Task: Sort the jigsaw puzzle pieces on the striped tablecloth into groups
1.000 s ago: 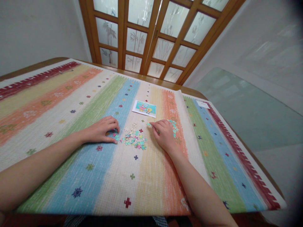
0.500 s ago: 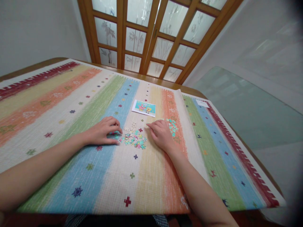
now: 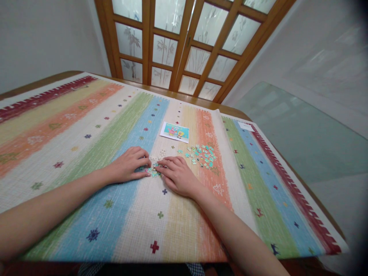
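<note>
Puzzle pieces under both hands; no legible writing.

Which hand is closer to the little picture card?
Right. The right hand lies just below the card, a bit nearer; the left hand lies below and further to its left.

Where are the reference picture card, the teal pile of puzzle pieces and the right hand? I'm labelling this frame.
reference picture card (image 3: 175,132), head view, middle of the printed face.
teal pile of puzzle pieces (image 3: 202,155), head view, centre of the scatter.
right hand (image 3: 178,177), head view, back of the hand.
</note>
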### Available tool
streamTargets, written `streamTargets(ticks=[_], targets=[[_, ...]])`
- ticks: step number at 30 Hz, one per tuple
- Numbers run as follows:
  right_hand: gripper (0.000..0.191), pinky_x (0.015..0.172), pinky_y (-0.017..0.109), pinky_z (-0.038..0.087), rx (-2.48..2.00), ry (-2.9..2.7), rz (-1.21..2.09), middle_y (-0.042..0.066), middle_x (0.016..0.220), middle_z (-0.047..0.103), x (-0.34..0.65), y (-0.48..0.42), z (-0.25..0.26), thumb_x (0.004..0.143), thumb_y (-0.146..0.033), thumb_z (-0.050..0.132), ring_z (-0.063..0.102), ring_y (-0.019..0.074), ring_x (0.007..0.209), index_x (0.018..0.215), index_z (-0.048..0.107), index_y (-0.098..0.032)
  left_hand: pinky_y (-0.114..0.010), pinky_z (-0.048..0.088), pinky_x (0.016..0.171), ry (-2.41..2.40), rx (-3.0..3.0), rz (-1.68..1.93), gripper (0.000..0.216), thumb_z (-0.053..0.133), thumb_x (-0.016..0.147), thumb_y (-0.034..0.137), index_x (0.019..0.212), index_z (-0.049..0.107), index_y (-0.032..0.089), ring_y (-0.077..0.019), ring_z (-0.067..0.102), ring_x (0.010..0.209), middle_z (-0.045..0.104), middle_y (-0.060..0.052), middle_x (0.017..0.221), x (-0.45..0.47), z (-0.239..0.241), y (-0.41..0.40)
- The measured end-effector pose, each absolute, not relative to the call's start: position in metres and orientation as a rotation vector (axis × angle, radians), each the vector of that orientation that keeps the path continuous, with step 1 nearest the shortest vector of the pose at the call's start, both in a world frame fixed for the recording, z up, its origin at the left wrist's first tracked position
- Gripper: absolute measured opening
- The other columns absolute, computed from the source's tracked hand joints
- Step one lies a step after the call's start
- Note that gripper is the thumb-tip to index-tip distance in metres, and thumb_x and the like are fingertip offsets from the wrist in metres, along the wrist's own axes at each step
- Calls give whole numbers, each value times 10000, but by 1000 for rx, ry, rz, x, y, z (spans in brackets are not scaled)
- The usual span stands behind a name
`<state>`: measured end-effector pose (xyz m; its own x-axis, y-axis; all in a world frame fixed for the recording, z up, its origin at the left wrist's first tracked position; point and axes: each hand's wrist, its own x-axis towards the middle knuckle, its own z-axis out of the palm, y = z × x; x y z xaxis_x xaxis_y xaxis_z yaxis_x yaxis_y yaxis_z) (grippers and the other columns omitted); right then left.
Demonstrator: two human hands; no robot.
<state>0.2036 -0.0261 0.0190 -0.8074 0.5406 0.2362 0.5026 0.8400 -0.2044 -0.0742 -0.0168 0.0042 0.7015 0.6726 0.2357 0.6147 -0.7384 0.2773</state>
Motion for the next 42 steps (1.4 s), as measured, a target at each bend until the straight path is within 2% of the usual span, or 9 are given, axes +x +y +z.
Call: streamTargets(ticks=[9,12,15,18,24,30,42], targets=[[282,1020,452,392,-685,-2576,338,54,1192,717,213,-14,13,962,-222,548,571,240,1151,1202,698,-228,-409,371,964,1010,2744,478,296,565,985,503,1057,667,235,-250,540,1063,603,-70,1103,-76,5,-15],[294,1028,446,395,-683,-2566,319,59,1234,699,211,-15,13,980,-239,542,557,239,1181,1238,682,-238,-417,377,967,1012,2745,486,267,557,991,447,1101,668,232,-252,539,1063,604,-76,1110,-76,7,-16],[299,1043,465,387,-690,-2615,270,67,1313,665,210,-17,15,997,-284,547,533,252,1230,1265,674,-245,-422,387,963,999,2759,472,284,529,998,366,1224,651,244,-256,535,1072,605,-83,1133,-73,9,-18],[266,1045,482,378,-695,-2652,230,61,1309,672,211,-17,16,997,-288,551,528,264,1239,1209,703,-237,-431,388,973,974,2781,452,311,517,992,314,1269,648,264,-260,530,1089,606,-83,1155,-71,11,-20],[214,1030,475,391,-700,-2620,244,56,1244,704,214,-15,15,989,-273,558,551,257,1198,1103,733,-231,-419,386,954,991,2758,473,270,530,988,319,1213,674,274,-252,545,1072,616,-69,1141,-71,12,-20],[270,1030,466,394,-684,-2606,271,62,1261,689,210,-16,13,988,-281,567,544,252,1208,1220,700,-238,-405,386,932,1090,2715,515,258,552,1004,440,1101,682,239,-253,543,1063,614,-69,1105,-63,3,-19],[204,1012,454,401,-722,-2512,287,55,1193,717,206,-15,8,983,-246,579,569,240,1168,1124,727,-248,-384,402,886,1149,2546,735,285,509,1033,400,935,671,187,-230,521,969,611,-62,978,-58,2,-16]])
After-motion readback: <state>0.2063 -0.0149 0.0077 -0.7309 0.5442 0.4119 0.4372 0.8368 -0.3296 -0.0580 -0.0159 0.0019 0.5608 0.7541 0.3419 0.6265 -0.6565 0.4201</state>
